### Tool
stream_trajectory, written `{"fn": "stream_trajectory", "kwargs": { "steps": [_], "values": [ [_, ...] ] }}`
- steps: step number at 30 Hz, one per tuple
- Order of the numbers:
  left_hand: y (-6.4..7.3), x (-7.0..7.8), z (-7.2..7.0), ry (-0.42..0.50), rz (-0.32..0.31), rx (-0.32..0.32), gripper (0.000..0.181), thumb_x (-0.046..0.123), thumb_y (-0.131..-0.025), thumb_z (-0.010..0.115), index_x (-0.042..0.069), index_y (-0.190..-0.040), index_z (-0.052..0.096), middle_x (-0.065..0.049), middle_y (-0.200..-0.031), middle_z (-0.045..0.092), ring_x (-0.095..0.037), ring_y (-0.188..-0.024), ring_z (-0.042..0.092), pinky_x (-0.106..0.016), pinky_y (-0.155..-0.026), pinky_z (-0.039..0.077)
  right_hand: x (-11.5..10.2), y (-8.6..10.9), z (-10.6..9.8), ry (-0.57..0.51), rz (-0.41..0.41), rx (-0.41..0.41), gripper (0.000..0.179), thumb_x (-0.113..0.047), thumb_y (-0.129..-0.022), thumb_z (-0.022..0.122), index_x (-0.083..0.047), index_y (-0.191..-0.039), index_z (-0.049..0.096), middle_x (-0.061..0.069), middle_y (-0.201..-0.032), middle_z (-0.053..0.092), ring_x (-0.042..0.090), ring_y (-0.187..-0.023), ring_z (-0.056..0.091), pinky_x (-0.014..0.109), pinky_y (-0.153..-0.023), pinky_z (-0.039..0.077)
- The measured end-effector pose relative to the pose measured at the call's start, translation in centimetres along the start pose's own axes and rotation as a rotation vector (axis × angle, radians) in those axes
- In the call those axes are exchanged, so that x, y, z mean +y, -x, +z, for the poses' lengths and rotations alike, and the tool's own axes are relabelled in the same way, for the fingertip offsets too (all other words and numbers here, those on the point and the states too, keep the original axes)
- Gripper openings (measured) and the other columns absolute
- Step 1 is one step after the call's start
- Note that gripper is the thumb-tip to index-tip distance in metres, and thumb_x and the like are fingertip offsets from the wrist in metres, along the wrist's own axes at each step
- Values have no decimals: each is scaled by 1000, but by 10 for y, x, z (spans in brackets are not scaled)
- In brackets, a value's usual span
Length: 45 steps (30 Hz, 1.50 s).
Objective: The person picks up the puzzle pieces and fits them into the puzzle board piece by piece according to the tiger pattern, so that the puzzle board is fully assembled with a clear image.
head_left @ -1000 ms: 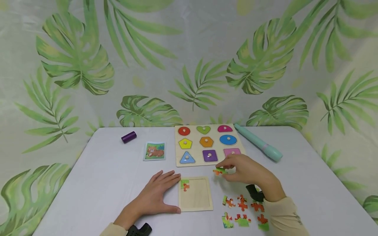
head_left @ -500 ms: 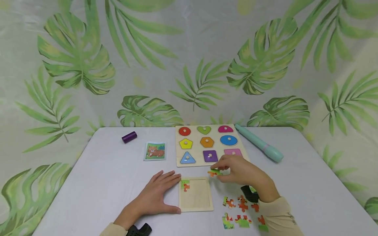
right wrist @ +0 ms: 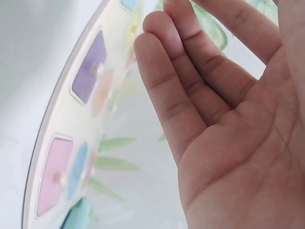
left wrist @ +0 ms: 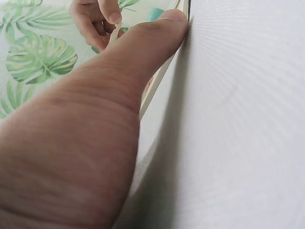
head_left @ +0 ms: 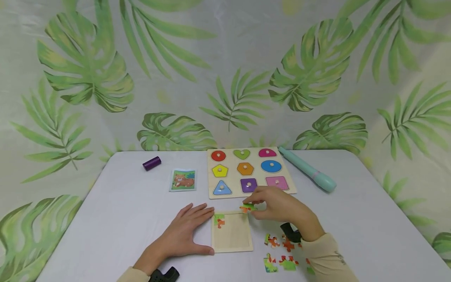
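In the head view my right hand [head_left: 282, 204] pinches a green and orange jigsaw piece [head_left: 248, 207] between thumb and fingers, over the top right corner of a square wooden puzzle tray [head_left: 232, 237]. One jigsaw piece lies in the tray's upper left corner. My left hand [head_left: 184, 234] rests flat on the table, fingers straight, its fingertips and thumb touching the tray's left edge. Several loose jigsaw pieces [head_left: 289, 263] lie right of the tray, some hidden under the right forearm. The right wrist view shows the palm [right wrist: 238, 152]; the pinched piece is out of sight there.
Behind the tray lies a wooden shape board [head_left: 230, 181] with knobbed colored shapes. A teal tube-shaped object [head_left: 310, 170] lies right of it. To the left are a small tiger picture card [head_left: 183, 180] and a purple cylinder [head_left: 152, 163]. A leaf-print cloth hangs behind the table.
My right hand has moved left with the pinched jigsaw piece, from right of the tray to over its top right corner. The left hand has stayed at the tray's left edge.
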State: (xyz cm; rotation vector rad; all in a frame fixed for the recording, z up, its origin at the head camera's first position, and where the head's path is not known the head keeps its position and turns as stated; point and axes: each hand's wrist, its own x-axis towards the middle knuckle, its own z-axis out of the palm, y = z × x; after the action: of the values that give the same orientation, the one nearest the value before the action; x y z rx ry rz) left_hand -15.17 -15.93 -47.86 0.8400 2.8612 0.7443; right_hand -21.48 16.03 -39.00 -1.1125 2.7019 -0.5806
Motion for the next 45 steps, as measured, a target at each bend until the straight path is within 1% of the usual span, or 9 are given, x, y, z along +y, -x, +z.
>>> {"fn": "stream_trajectory", "kwargs": {
  "steps": [8,11,15,18,22,27,32,39,45],
  "values": [
    [1,0,0,-7,-5,8,107,84,-72,70,21,-156,48,8,-160,47,-20,-155,31,-54,-129,15,-6,-6,9,-6,22,-16,31,-22,-88,79,-20,-119,79,-7,-109,70,13,-98,67,34,-84,62],
    [1,0,0,-7,-3,8,107,83,-72,71,21,-156,48,8,-160,47,-20,-155,31,-54,-129,15,-7,-7,13,3,20,-19,33,-23,-88,79,-21,-120,79,-8,-110,70,12,-98,66,30,-83,62],
    [0,-1,0,1,1,5,107,83,-72,71,21,-156,48,8,-160,47,-20,-155,31,-54,-129,15,-8,-10,16,26,-9,-20,33,-23,-87,80,-21,-120,79,-7,-108,70,14,-97,67,26,-82,61],
    [0,-2,1,0,8,6,107,84,-73,70,21,-156,48,8,-160,47,-20,-155,31,-54,-129,15,-10,-12,19,28,-37,-25,33,-21,-88,79,-19,-120,79,-6,-107,70,15,-97,68,27,-83,61],
    [-1,-2,0,-10,11,10,107,84,-73,70,21,-157,47,8,-161,46,-19,-155,31,-52,-129,14,-12,-16,22,36,-64,-27,32,-21,-89,78,-18,-121,78,-5,-107,70,13,-96,68,26,-84,61],
    [0,-2,-1,-2,16,10,107,83,-73,70,21,-157,47,7,-161,46,-19,-155,30,-52,-129,14,-14,-18,26,45,-77,-23,32,-21,-89,77,-18,-121,78,-5,-107,70,11,-94,66,23,-81,59],
    [0,-2,-2,5,16,10,107,82,-73,71,21,-157,46,7,-161,45,-19,-155,30,-52,-129,14,-16,-20,31,48,-65,-36,34,-23,-89,77,-19,-122,78,-6,-108,68,12,-92,63,24,-81,57],
    [0,-1,-1,31,6,-1,107,81,-72,73,21,-157,47,8,-161,45,-19,-155,30,-52,-129,13,-20,-23,39,67,-17,-52,34,-29,-89,77,-21,-122,78,-7,-105,68,5,-84,55,20,-76,54],
    [0,-1,-1,28,6,2,107,83,-73,71,21,-157,46,8,-161,45,-19,-155,30,-52,-129,13,-19,-25,48,80,-22,-35,34,-29,-89,77,-20,-121,78,-8,-105,69,3,-84,54,20,-75,54]
  ]
}}
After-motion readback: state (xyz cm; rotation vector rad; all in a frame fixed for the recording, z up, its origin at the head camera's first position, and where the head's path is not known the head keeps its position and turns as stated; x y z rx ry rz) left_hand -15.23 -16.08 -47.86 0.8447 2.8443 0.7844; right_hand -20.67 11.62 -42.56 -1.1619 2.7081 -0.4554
